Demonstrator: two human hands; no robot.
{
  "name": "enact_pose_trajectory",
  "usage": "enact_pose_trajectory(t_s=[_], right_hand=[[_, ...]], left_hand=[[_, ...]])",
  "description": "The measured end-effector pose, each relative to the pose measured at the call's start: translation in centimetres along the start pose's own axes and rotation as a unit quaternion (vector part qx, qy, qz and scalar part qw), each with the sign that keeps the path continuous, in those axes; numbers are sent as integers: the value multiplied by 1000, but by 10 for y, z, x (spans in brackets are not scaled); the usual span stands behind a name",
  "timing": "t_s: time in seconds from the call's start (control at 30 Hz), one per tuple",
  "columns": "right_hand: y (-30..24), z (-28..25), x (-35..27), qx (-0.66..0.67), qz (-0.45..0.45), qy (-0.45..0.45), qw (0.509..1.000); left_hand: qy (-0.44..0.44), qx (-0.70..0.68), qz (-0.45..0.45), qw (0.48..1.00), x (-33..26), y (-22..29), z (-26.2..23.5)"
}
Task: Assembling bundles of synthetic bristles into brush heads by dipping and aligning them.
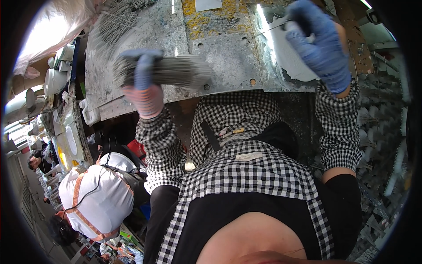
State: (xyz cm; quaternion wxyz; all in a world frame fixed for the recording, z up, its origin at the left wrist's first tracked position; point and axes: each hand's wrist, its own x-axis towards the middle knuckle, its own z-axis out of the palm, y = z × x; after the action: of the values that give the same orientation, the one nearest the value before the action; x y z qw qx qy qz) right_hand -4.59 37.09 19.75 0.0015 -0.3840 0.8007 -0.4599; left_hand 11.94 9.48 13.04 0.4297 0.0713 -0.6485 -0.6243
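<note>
We record a grey, paint-spattered metal table (220,57) lying across the upper part of the view, its near edge running above our lap. Our left hand (143,81), in a blue-and-pink work glove, is closed tight around the middle of a bundle of thin grey rods (169,71); the bundle lies roughly level just over the table's near edge, its ends sticking out on both sides of the fist. Our right hand (318,42), in a blue glove, is curled shut over a white, flat-sided piece (288,57) at the right end of the table; we cannot tell how much of the piece is actually gripped, since the glove covers the contact. The two hands are well apart. Item: a looser fan of similar grey rods (115,20) lies at the far left corner of the table. Item: yellow markings (211,17) on the table's far middle. Item: checked sleeves and a checked apron (246,171) over black clothing fill the lower centre. Item: at lower left, another person in a white cap (94,193) with orange straps sits below table level. Item: white vessels (55,79) stacked along the left side.
</note>
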Motion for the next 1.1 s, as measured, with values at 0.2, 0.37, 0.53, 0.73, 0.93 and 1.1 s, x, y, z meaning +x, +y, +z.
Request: enact_pose_trajectory(t_s=[0.2,0.37,0.53,0.73,0.93,1.1], right_hand=[[-9,40,23,33,-137,-70,988],[37,71,16,203,-54,-60,976],[70,169,-31,103,-100,11,990],[130,244,-40,249,75,81,962],[123,235,-47,163,55,106,979],[127,225,-43,120,-2,72,990]], left_hand=[[-227,126,56,964,-5,-17,91],[-245,47,-51,967,7,-26,93],[-103,0,33,994,-7,-10,111],[-106,130,105,980,-9,-22,121],[-133,202,92,966,-10,-30,120],[-79,161,37,983,-19,-55,123]])
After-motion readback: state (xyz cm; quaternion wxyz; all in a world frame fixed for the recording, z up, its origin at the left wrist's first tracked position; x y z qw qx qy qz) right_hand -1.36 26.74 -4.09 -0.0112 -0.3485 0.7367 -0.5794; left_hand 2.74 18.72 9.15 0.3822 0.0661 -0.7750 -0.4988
